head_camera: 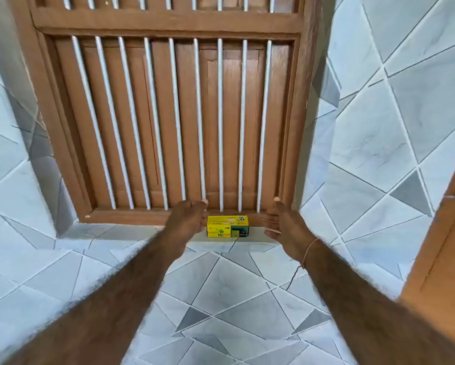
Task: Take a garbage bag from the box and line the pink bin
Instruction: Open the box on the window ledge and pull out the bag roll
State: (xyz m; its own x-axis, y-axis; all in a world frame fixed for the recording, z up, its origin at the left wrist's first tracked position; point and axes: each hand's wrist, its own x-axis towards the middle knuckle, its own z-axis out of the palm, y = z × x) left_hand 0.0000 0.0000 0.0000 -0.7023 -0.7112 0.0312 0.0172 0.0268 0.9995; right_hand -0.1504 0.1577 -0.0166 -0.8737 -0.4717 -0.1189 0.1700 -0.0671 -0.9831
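Presently catalogued, largest item first.

Tiled wall (395,122): grey-and-white angular tiles, both sides of the frame and below the sill.

Wooden window (168,114): brown shutters behind white vertical bars (155,122), closed.

Sill ledge (131,234): tiled, at the foot of the window; bears the box.

Left hand (188,219): arm outstretched, back of the hand to the camera, fingers relaxed and extended, just beside the box's left end; whether it touches cannot be told. Holds nothing visible.

Right hand (280,222): arm outstretched, palm turned inward, fingers straight and spread, near the box's right end but apart from it. Holds nothing. A thin thread band (309,250) circles the wrist.

Box (227,226): small, rectangular, yellow with green lettering and a dark bin picture on its front; lying lengthwise on the ledge, between the two hands, against the window frame. Appears closed.

Progress, as judged: very early. Box not yet lifted, no bag drawn; pink bin not in view. Everything remains.
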